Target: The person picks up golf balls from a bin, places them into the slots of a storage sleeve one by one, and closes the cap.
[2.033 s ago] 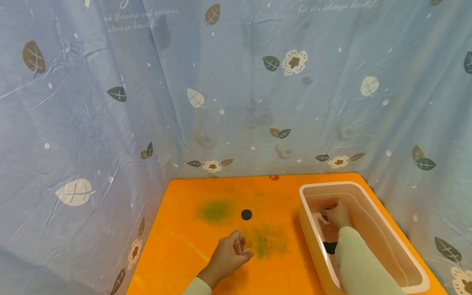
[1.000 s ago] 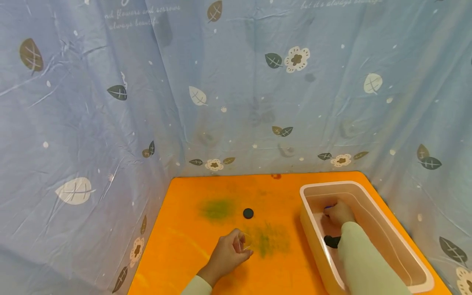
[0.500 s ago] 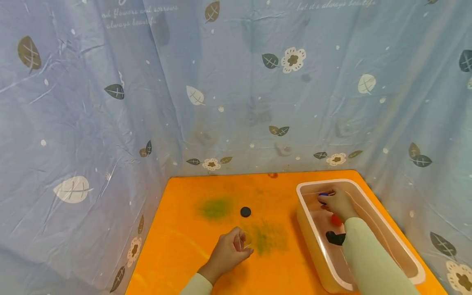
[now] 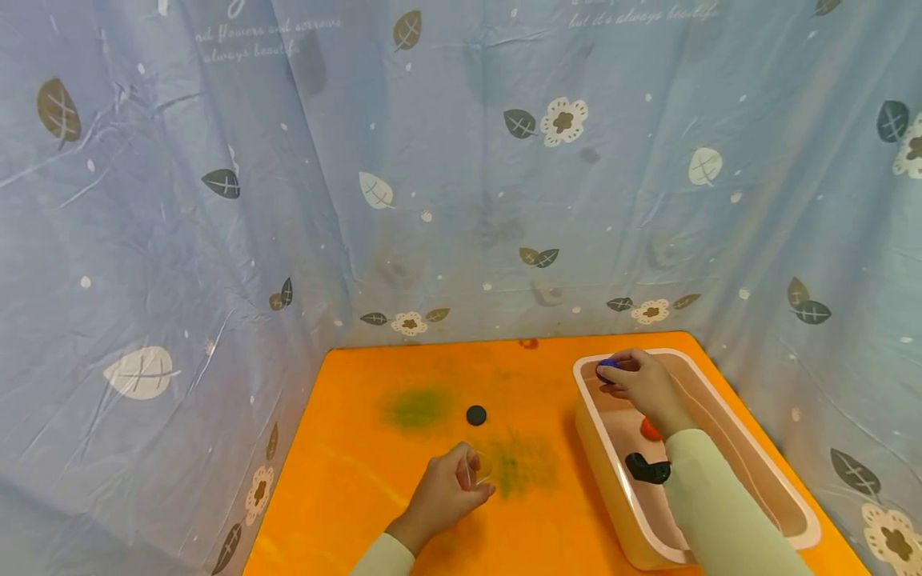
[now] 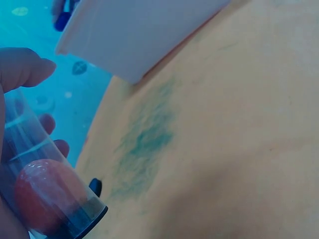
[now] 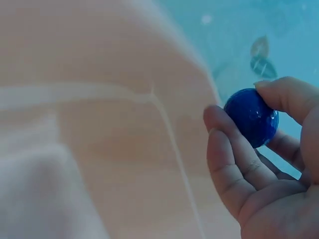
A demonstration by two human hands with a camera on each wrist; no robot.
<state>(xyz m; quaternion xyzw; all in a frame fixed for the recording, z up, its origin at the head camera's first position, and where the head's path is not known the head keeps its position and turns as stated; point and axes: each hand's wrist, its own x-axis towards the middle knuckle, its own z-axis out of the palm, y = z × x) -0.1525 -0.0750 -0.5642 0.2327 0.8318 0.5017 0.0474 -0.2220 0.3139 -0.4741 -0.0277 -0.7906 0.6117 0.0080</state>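
Observation:
My left hand [image 4: 445,490] grips a clear plastic tube [image 5: 31,132] above the table. A red ball [image 5: 47,194] lies inside, near the tube's dark-rimmed end. At the tub's far left corner, my right hand [image 4: 646,392] pinches a blue ball [image 6: 251,117] between thumb and fingers. Below that hand, an orange-red ball [image 4: 651,430] and a black bent piece [image 4: 646,469] lie in the pale pink tub [image 4: 607,448]. A black disc [image 4: 476,415] lies on the table beyond my left hand.
The orange table [image 4: 374,448] carries green smudges. A blue patterned curtain [image 4: 461,200] stands close behind it and along both sides. The tub's raised rim runs along the table's right side.
Inside the tub, my right hand has come up and left with the blue ball, uncovering the orange-red ball and more of the black piece. My left hand stays in place with the tube.

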